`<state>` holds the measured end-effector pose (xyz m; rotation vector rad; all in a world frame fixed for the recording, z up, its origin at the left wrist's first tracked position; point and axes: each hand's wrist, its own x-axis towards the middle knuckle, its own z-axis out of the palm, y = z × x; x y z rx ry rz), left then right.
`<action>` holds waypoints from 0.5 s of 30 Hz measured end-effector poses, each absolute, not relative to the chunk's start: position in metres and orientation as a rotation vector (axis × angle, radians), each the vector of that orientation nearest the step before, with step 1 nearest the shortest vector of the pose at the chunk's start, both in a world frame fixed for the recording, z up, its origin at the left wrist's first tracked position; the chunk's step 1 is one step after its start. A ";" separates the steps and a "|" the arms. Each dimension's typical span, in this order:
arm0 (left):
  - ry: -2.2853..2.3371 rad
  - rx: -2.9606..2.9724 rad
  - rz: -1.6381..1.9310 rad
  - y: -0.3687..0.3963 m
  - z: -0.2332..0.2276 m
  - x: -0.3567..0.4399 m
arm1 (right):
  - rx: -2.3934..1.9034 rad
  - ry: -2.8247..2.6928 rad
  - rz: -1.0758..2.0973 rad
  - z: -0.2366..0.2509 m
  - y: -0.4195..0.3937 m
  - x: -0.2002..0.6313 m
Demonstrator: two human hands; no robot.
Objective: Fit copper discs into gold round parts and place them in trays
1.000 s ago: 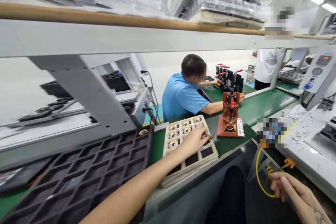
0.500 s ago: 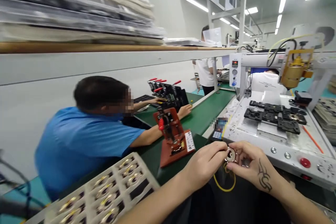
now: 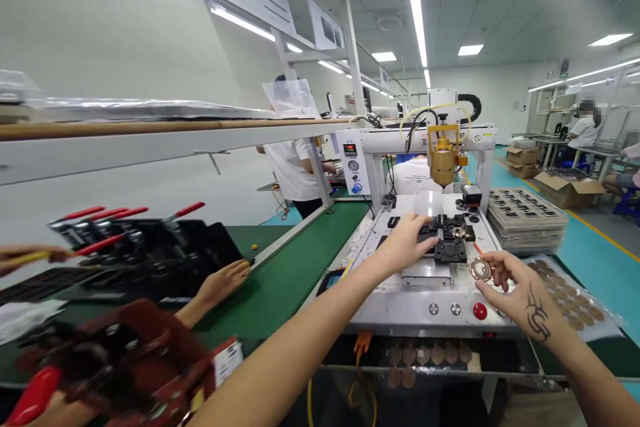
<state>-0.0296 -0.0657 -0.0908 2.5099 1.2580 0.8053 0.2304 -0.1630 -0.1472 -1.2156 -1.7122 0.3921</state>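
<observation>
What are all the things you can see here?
Ring part: one, gold and silver, between the right fingertips.
Black fixture: one, on the white machine bed, by the left fingers.
White machine: one, with a gold head above the bed.
Red button: one, on the machine front.
Green belt: one, left of the machine.
Clamp jigs: several, black with red handles, on the belt.
Tray stack: one, right of the machine.
Co-worker's hand: one, on the belt.
Left hand: reaching to the fixture.
Right hand: pinching the ring part.
</observation>
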 end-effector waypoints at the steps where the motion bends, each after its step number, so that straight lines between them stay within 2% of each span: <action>1: 1.235 2.521 0.741 -0.044 -0.088 -0.012 | -1.224 -1.709 0.370 -0.142 -0.163 0.241; 5: 1.238 2.536 0.409 0.020 -0.090 0.046 | -1.292 -1.643 0.471 -0.130 -0.176 0.284; 9: 1.266 2.485 0.082 0.050 -0.093 0.064 | -1.385 -1.472 0.487 -0.134 -0.197 0.330; 15: 1.262 2.441 0.005 0.057 -0.082 0.078 | -1.348 -1.503 0.452 -0.125 -0.170 0.334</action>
